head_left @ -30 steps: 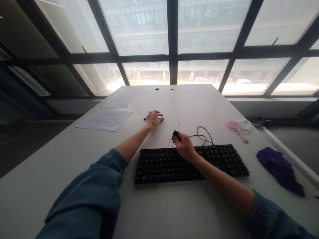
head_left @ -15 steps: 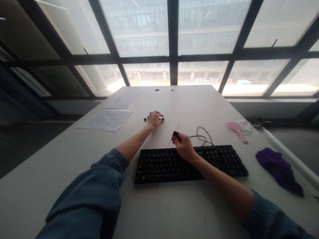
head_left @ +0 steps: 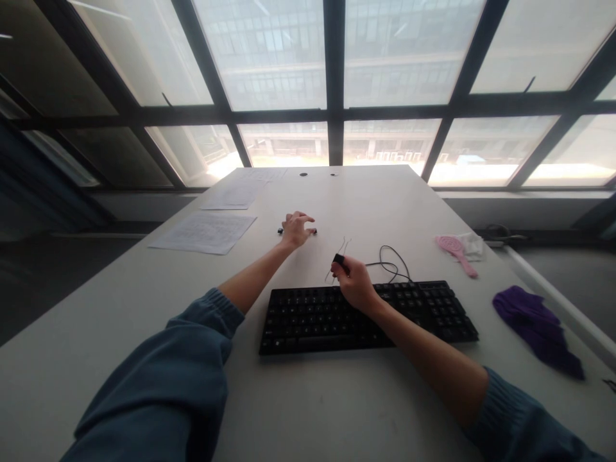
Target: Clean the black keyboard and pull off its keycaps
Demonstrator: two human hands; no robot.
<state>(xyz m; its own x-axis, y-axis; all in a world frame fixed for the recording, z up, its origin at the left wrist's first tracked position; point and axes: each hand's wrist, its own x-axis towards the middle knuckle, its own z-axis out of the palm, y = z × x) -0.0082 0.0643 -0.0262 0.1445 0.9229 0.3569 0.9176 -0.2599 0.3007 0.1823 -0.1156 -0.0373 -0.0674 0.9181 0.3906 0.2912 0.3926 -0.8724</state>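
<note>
Several small black blocks (head_left: 280, 230) and one black, long, plastic keyboard (head_left: 353, 322), white worktop (head_left: 370, 205).
White paper sheets (head_left: 202, 232), flat, at far left, well apart from the blocks, which sit beyond the keyboard, presumably so as not to clutter its keys. Left hand (head_left: 294, 230): thumb and fingers spread over the blocks, hiding some; contact cannot be told. Thin-wire tool with black grip (head_left: 339, 258): pinched at the grip by the right hand (head_left: 356, 282) above the keyboard's back edge, seemingly so the wires stand free at both ends. Black looped cable (head_left: 380, 255): behind the keyboard. Pink, round-headed hairbrush (head_left: 451, 244) and crumpled purple cloth (head_left: 532, 324): at right, likely to leave elbow room.
</note>
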